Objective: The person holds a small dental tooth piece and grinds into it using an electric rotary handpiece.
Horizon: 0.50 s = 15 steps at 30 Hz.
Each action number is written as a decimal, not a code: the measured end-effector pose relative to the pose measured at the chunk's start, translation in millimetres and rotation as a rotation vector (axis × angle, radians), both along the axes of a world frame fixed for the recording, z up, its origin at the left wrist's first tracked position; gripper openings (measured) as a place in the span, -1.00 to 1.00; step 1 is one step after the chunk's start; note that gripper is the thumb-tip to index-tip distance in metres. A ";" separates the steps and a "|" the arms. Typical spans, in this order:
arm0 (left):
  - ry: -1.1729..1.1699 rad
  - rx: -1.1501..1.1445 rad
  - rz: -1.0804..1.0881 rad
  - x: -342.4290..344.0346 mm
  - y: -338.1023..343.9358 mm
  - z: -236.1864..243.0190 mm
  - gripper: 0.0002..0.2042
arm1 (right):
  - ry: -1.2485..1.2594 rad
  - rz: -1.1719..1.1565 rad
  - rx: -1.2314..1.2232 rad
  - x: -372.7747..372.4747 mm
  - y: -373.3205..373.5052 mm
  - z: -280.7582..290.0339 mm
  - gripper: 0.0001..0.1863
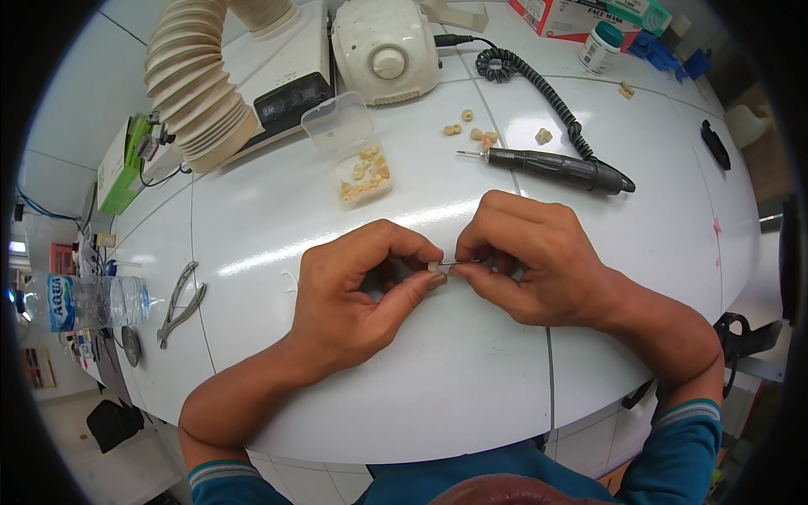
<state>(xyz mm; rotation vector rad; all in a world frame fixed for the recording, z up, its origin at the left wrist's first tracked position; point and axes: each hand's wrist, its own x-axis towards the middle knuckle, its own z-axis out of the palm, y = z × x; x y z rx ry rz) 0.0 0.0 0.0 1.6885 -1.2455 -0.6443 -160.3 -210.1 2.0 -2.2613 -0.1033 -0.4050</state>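
Observation:
Above the white table, my left hand (362, 295) pinches a small cream tooth-like piece (433, 266) between thumb and index finger. My right hand (526, 261) is closed on a thin metal pin (448, 263), which reaches across to the piece. Beyond my hands, a black rotary handpiece (555, 168) with a coiled cord lies on its side, tip pointing left. Several similar cream pieces (468, 116) lie loose behind it, and more sit in an open clear plastic box (362, 189).
A cream extraction hose (189, 93) and control unit (383, 50) stand at the back. At left are pliers (177, 311) and a water bottle (118, 299). At back right are a white jar (599, 50), boxes (560, 17) and a small black object (715, 145).

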 end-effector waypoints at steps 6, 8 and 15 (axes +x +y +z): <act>0.007 0.008 0.013 -0.9 0.6 -0.7 -0.80 | -0.015 0.040 -0.074 -0.9 -2.2 -2.0 -0.84; 0.009 0.014 0.015 -1.4 0.4 -0.1 -0.80 | -0.025 0.002 -0.009 -0.1 0.7 -1.2 -0.85; 0.026 0.012 0.018 -1.0 0.7 -0.9 -0.80 | -0.012 -0.035 0.009 -1.2 0.6 1.1 -0.86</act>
